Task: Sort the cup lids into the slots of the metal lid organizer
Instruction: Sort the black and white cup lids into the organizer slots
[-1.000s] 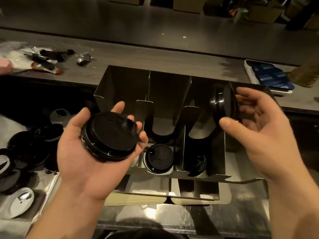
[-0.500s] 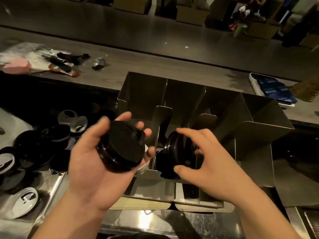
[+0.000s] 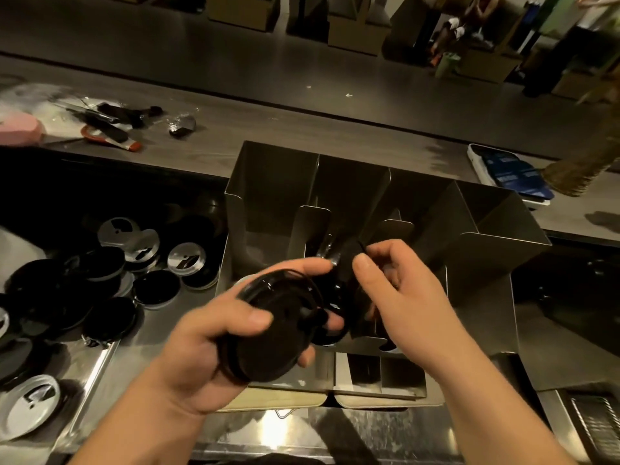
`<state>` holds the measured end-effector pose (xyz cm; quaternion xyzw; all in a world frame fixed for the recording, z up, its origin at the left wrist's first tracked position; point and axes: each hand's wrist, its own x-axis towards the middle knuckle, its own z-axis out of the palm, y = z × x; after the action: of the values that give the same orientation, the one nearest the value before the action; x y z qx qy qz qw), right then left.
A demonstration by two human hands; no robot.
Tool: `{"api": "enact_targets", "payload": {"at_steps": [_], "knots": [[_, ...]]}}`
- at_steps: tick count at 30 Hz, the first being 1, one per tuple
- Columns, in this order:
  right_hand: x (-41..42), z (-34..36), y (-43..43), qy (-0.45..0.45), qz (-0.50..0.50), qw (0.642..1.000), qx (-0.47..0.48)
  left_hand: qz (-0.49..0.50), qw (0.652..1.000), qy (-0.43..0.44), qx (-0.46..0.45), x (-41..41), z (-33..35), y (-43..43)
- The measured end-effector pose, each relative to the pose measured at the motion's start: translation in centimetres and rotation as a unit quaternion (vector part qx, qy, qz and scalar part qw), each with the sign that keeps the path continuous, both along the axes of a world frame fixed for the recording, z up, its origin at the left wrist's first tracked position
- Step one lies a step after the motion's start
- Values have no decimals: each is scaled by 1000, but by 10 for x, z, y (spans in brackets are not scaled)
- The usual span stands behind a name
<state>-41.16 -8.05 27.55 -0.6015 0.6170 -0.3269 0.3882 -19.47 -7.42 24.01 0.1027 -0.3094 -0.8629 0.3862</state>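
A: Left hand [image 3: 201, 364]?
B: Gripping a stack of black lids [image 3: 268, 333], thumb over the top face, fingers curled beneath. The stack is tilted and held just in front of the metal lid organizer [image 3: 271, 182], before its left slot.
A: Right hand [image 3: 399, 297]?
B: Fingers curled. Thumb and forefinger pinch a single black lid [image 3: 345, 263] by its edge. That lid stands on edge at the mouth of the organizer's second slot from the left. Motion blur there, so cannot tell whether it touches the slot floor.
A: Inside the organizer?
B: A glossy dark lid [image 3: 332, 300] low in that same slot, partly hidden behind the hands.
A: Elsewhere?
B: Loose lids [image 3: 110, 286], black and silver, heaped on the steel worktop [image 3: 151, 360] to the organizer's left. Red-handled tool [image 3: 110, 140] on the ledge beyond the organizer's left corner.
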Motion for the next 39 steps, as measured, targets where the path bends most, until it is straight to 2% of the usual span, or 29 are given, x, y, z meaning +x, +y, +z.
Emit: {"api": "enact_targets", "payload": {"at_steps": [2, 4, 7, 13, 17, 19, 21, 23, 26, 29, 32, 39], "knots": [[-5, 1, 3, -16, 34, 999, -33, -20, 996, 71, 51, 1, 1, -4], [-9, 4, 6, 30, 84, 993, -76, -31, 991, 93, 93, 3, 0, -6], [-12, 10, 9, 112, 140, 979, -97, -55, 987, 114, 103, 0, -3, -6], [-10, 8, 7, 159, 104, 976, -107, -67, 986, 113, 101, -3, -6, -11], [-15, 0, 1, 91, -24, 990, -100, 6, 991, 81, 104, 3, -7, -17], [-19, -2, -1, 50, -67, 993, -89, 90, 990, 29, 107, 7, -3, -19], [-21, -2, 1, 31, -73, 993, -82, 177, 978, -28, 109, 11, -4, -17], [-18, -3, 3, 15, -57, 996, -71, 199, 973, -39, 113, 14, -7, -17], [-13, -7, 6, -19, -33, 997, -68, 105, 987, 33, 116, 11, -2, -17], [-9, -10, 6, -57, -8, 996, -70, 33, 994, 54, 88, 5, -4, -11], [-6, -12, 7, -47, 36, 996, -63, -24, 994, 82, 71, -4, -6, -9], [-3, -10, 10, -1, 52, 996, -74, -4, 993, 67, 97, 7, -5, -5]]}}
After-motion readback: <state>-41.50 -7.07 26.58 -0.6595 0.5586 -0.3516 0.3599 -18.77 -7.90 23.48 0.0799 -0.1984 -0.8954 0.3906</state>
